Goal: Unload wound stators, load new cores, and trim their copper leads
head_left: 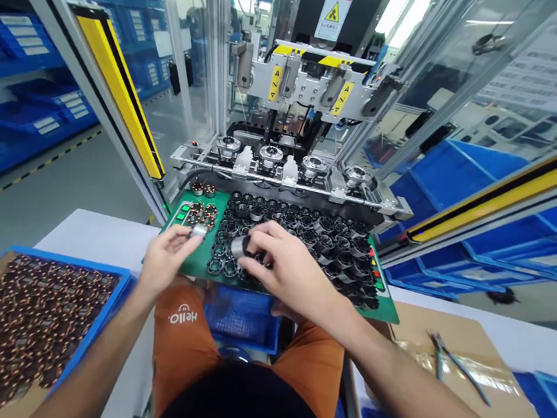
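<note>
My left hand [167, 257] pinches a small silver ring-shaped metal part [199, 231] between thumb and fingertips, over the left side of a green mat [195, 266]. My right hand [285, 260] grips a motor stator core [238, 247], its silver side facing left and its black end partly covered by my fingers. Beneath and beyond the right hand, rows of black stator cores [339, 243] stand close together on the mat. Several copper-wound stators [201, 214] sit at the mat's left, just beyond my left hand.
Behind the mat stands a winding machine with several round metal fixtures [270, 156] on a rail. Yellow guard bars [120, 97] flank both sides. At left, a blue tray [121, 285] holds many copper-wound stators. Pliers [442, 362] lie on cardboard [485, 336] at right.
</note>
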A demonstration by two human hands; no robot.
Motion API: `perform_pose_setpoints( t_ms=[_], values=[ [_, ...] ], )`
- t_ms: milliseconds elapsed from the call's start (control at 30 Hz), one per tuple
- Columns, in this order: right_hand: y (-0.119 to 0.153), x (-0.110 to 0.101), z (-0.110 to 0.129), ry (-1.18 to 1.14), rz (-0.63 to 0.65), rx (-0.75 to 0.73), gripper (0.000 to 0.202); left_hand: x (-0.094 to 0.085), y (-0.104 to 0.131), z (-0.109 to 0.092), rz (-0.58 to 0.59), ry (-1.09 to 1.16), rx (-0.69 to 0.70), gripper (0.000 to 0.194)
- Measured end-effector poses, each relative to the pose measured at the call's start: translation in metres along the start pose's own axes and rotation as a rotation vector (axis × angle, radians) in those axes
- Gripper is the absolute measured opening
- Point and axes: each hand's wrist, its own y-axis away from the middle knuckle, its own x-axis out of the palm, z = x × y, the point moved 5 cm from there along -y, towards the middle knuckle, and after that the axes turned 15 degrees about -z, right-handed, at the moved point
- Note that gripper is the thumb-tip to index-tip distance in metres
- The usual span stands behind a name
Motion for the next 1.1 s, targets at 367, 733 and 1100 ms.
perform_pose_setpoints(
  t_ms=[367, 733, 1100],
  values=[
    [0.223, -0.129, -0.143, -0.003, -0.933, 0.624, 0.046, -0.050, -0.003, -0.017, -0.221, -0.169, -0.338, 0.080],
    [0.299, -0.071, -0.264, 0.087, -0.831, 0.933, 0.061, -0.024, 0.002, 0.029, -0.015, -0.688, -0.065, 0.063],
    [0.297, -0.073, -0.271, -0.023, -0.879, 0.936, 0.071, -0.026, 0.004, 0.026, -0.061, -0.328, -0.109, 0.060]
  ],
)
